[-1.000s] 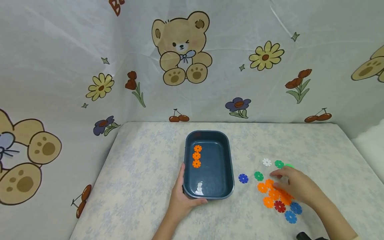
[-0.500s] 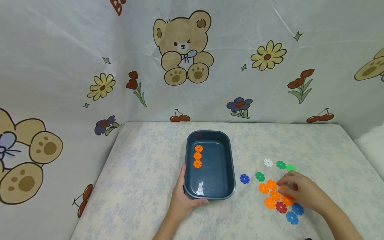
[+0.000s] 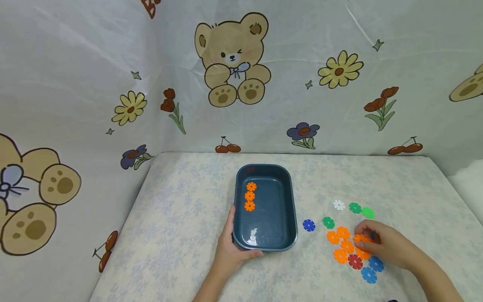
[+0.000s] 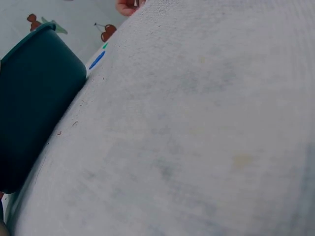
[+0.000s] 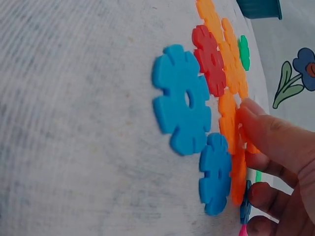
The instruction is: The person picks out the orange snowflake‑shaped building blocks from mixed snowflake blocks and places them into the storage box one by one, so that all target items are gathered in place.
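Note:
My left hand point(image 3: 232, 253) grips the near left corner of a dark blue-green tray point(image 3: 293, 209), its thumb along the near edge and fingers along the left side. Three orange notched discs point(image 3: 250, 196) lie in a column inside the tray, towards its left. At the right, my right hand point(image 3: 392, 245) is over a pile of notched plastic discs, thumb and index finger closed around an orange disc point(image 5: 241, 135). More orange discs point(image 3: 340, 256) lie beside it, with a red disc point(image 3: 355, 261) and two blue discs point(image 3: 369, 275) nearer. The other fingers are curled beneath in the right wrist view.
Between tray and pile lie a dark blue disc point(image 3: 309, 225) and a green disc point(image 3: 328, 222). Farther back are a white disc point(image 3: 338, 205), another green disc point(image 3: 355, 208) and a light green disc point(image 3: 368, 213). A printed cloth wall point(image 3: 279, 126) stands behind the table.
My right hand has shifted right over the orange discs, and its thumb and index finger have closed on one. The light green disc is now uncovered. My left hand stays at the tray.

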`<state>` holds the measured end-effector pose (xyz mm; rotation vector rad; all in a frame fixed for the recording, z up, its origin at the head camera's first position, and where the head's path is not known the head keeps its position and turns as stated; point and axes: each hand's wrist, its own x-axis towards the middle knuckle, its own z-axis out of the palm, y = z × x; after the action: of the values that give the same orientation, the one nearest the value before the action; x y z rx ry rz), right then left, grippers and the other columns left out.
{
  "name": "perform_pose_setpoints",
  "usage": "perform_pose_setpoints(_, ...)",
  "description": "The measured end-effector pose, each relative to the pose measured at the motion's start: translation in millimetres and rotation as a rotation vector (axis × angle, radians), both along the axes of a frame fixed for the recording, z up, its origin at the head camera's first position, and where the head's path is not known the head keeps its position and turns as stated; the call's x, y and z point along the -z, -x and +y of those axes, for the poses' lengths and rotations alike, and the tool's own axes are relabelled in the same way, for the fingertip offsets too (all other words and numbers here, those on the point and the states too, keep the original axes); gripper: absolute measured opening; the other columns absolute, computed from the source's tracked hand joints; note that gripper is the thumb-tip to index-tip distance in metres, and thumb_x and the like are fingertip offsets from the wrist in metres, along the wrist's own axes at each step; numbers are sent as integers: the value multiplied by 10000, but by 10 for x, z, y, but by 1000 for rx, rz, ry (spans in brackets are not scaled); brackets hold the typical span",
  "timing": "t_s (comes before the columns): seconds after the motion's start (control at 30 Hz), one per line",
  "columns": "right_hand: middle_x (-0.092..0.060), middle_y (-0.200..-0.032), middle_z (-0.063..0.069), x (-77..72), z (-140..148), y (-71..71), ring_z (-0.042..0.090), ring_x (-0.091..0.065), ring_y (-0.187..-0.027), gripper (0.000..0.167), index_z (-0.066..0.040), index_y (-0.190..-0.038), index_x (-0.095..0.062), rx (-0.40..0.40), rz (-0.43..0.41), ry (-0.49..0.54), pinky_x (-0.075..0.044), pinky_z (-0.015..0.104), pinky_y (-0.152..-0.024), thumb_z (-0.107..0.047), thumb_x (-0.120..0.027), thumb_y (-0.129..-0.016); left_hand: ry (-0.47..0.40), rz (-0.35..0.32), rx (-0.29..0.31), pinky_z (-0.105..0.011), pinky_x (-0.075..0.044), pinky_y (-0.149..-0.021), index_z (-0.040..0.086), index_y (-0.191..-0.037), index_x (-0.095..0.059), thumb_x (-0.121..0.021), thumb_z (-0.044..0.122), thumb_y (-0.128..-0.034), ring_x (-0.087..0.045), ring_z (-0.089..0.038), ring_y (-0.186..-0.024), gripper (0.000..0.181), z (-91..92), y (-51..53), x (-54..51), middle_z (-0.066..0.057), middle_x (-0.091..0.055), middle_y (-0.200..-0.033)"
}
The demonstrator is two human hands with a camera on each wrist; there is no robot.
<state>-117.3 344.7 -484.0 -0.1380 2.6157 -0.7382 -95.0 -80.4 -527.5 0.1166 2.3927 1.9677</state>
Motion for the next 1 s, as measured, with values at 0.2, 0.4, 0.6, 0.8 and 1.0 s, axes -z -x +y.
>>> perform_pose_setpoints(0.2, -494, -801, 11, 8, 9, 43, 87, -448, -702, 382, -155, -1076, -630, 41, -31, 17, -360, 232, -568, -435, -753, -848, -9, -10, 1, -329, -212, -1237, 286, -1610, -84, -976, 319, -563, -183, -101, -1521, 1376, 5, 1, -15, 157, -164, -1649)
perform_pose_setpoints(0.4, -515, -822, 27, 16, 68, 70, 95, -465, -698, 409, -133, -1176, -676, 58, -61, 73, -368, 239, -552, -411, -728, -880, -7, -1, 7, -302, -218, -1235, 287, -1609, -82, -973, 304, -573, -182, -111, -1523, 1367, 13, 8, -19, 162, -152, -1650)
perform_pose_setpoints(0.6, -572, -911, 57, -6, 141, 111, 85, -508, -740, 390, -70, -1269, -639, 34, -122, 174, -441, 208, -599, -289, -666, -947, -5, 3, 5, -317, -227, -1235, 288, -1609, -86, -972, 305, -577, -185, -110, -1523, 1361, 15, 11, -26, 168, -155, -1649)
perform_pose_setpoints(0.8, -612, -980, 63, -68, 124, 176, 113, -539, -735, 360, -73, -1278, -633, -16, -79, 206, -486, 212, -601, -249, -646, -963, -2, 2, 3, -339, -231, -1235, 285, -1609, -94, -976, 295, -570, -191, -126, -1523, 1363, 11, -1, -28, 153, -164, -1650)
perform_pose_setpoints(1.0, -663, -971, 51, -222, -94, 344, 189, -532, -694, 300, -113, -1230, -669, 5, 48, 205, -465, 223, -542, -229, -665, -953, -9, -4, 5, -335, -227, -1235, 285, -1609, -96, -973, 328, -568, -183, -117, -1522, 1362, 6, -6, -24, 151, -161, -1650)
